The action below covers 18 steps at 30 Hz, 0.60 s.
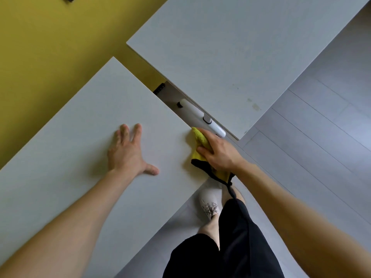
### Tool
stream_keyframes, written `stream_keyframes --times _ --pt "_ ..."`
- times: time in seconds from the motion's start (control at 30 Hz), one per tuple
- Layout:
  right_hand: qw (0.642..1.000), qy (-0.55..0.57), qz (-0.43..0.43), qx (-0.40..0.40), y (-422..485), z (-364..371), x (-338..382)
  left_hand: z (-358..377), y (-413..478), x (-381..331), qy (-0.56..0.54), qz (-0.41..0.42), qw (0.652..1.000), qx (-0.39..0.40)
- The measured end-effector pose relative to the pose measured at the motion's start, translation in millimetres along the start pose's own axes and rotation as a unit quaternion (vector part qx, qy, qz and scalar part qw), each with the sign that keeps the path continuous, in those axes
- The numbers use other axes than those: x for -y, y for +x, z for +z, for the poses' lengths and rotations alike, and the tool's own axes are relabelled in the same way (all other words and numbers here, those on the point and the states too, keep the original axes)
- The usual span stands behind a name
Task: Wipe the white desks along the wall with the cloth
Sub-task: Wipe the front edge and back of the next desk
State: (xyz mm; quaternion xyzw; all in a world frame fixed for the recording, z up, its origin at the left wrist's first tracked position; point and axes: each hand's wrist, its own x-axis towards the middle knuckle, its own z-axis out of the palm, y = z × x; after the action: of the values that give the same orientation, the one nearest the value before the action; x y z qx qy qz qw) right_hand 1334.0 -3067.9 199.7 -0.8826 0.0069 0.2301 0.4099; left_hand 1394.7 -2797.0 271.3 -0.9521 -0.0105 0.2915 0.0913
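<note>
Yellow, nubbly fabric with a black hem: the cloth [200, 141] sits bunched at the right-hand edge of the near desk [80, 127], close to its front corner. Most of it lies on the white top, and a black-edged flap hangs off the corner.

The near desk is plain matte white. A narrow gap parts it from the far desk [220, 47], and a white foot bar [200, 117] shows down in that gap, just beyond the cloth. The far desk carries a few faint smudges [255, 106] near its front corner. Both desks run back to the mustard-yellow wall [50, 47]. Grey plank floor [321, 137] lies open to the right, where a pale shoe [208, 199] and black shorts [230, 247] stand beside the near desk's front edge.

The right hand [218, 151] lies over the cloth, knuckles up, its fingers curled round the bunched fabric and holding it against the desk edge. The left hand [128, 151] rests flat on the near desk well to the left of the cloth, palm down, fingers spread wide and thumb out to the side. Both forearms are bare and stretched forward.
</note>
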Motion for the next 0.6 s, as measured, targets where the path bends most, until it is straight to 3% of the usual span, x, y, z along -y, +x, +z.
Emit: stream_keyframes --times 0.17,0.27,0.37,0.5,0.6 --pt "0.998 -0.021 -0.051 0.008 128.8 10.8 70.1 0.1 0.0 0.6 -0.005 0.005 1.000 -0.006" --pt "0.999 -0.023 -0.050 0.000 149.5 12.7 82.6 0.4 0.1 1.0 -0.004 0.007 1.000 -0.008" --pt "0.998 0.002 -0.055 -0.025 97.4 9.8 51.5 2.3 -0.9 1.6 -0.001 0.007 1.000 -0.010" --pt "0.999 0.007 0.017 -0.039 -18.7 6.2 -9.0 3.1 -0.5 0.6 0.002 0.009 1.000 -0.017" --pt "0.998 0.007 0.047 -0.039 -49.5 3.9 -26.1 5.1 0.3 0.4 -0.004 0.004 1.000 -0.015"
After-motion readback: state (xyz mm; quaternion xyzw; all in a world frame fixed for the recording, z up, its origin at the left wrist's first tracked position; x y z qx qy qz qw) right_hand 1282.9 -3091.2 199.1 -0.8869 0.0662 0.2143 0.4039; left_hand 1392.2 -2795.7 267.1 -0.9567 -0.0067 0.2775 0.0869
